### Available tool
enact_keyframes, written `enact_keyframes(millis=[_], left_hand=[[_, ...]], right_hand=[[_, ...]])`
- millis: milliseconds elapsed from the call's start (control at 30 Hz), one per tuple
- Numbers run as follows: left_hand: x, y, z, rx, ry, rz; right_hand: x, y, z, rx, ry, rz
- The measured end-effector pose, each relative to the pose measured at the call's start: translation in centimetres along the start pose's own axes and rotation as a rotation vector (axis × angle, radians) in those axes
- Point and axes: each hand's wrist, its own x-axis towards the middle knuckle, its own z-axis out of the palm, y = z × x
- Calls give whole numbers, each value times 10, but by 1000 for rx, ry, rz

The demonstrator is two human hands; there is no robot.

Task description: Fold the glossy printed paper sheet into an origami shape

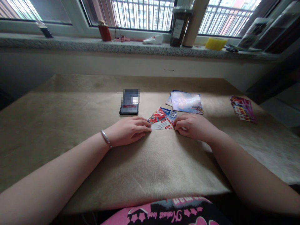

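Between my hands a printed paper leaflet (161,125) lies on the table, partly folded, with white, red and blue faces and a QR code showing. My left hand (130,129), with a silver bangle at the wrist, lies with fingers stretched out, their tips on the leaflet's left corner. At the opposite corner, my right hand (193,126) has its fingers curled in a pinch on the paper's edge. Just beyond the left hand lies a dark smartphone (129,109), its screen partly blurred out.
Behind my right hand are shiny blue-purple printed sheets (186,101), overlapping. Farther right lies a small stack of red and pink printed papers (243,108). A brown cover spreads over the table (70,125). On the stone windowsill (77,45) stand a dark jar (179,29) and a yellow object (215,44).
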Motion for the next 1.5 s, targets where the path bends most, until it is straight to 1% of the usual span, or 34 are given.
enact_keyframes(millis=[167, 300, 367, 467, 500, 567, 667, 933, 1267, 1367, 1500], left_hand=[[0, 1, 0, 3, -1, -14], [0, 1, 3, 29, -9, -8], [2, 2, 3, 53, -17, 0], [5, 5, 3, 92, -34, -5], [6, 7, 3, 103, -40, -9], [8, 9, 3, 114, -44, -19], [8, 8, 3, 103, -40, -23], [1, 0, -1, 5, -57, -25], [-4, -4, -8, -67, -55, -30], [-4, -4, -6, -37, -22, -66], [-3, -5, 1, 96, 33, -77]], right_hand=[[-1, -5, -3, -52, 3, 47], [4, -12, 1, -110, 61, 91], [9, -16, 6, -138, 85, 63], [18, -24, 15, -176, 195, -8], [20, -27, 17, -171, 204, -34], [24, -31, 22, -109, 175, -101], [25, -32, 23, -33, 138, -90], [13, -21, 14, -18, 108, -26], [9, -19, 14, -17, 107, 71], [10, -18, 16, -31, 117, 98], [11, -17, 18, -66, 122, 154]])
